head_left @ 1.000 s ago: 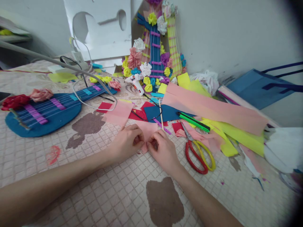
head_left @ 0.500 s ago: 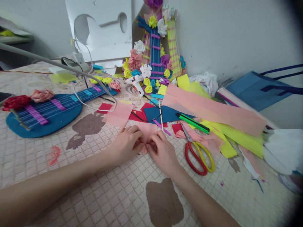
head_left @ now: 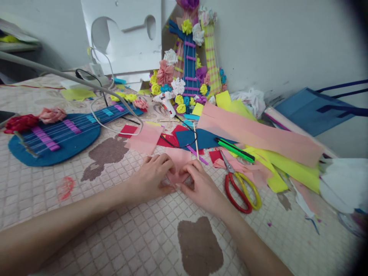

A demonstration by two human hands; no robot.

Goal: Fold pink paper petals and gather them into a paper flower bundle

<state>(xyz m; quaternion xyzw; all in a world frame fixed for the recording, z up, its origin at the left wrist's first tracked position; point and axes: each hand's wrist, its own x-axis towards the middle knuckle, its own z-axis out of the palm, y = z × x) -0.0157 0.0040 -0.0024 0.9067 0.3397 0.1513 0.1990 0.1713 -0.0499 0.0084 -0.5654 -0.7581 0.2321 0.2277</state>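
A: What's different from half a second ago?

B: The thumbs. They were tucked in close beneath the fingertips; now they sit lower, spread away from them, so more of the small pink sheet's point(head_left: 178, 156) lower part shows in the gap. Its upper edge looks much the same.

A: Where is that sheet?

B: At the middle of the frame, on the patterned surface point(head_left: 138, 234), with the thin stick point(head_left: 196, 140) just to its right.

A: And each hand?

B: The left hand point(head_left: 151, 174) has its fingers bent over the sheet's left side, thumb apart and near the bottom edge. The right hand point(head_left: 202, 188) mirrors it on the right. Both touch the sheet, but I can't tell whether either is pinching it tightly.

A: What does the change mean for the work?

B: My reading is that the hold at the lower edge is being reset, with the sheet not yet finished.

A: Anything close by?

B: The scissors point(head_left: 231, 169) lie right of centre, near the right hand. The glue gun point(head_left: 166, 101) stands above centre, well apart from both hands.
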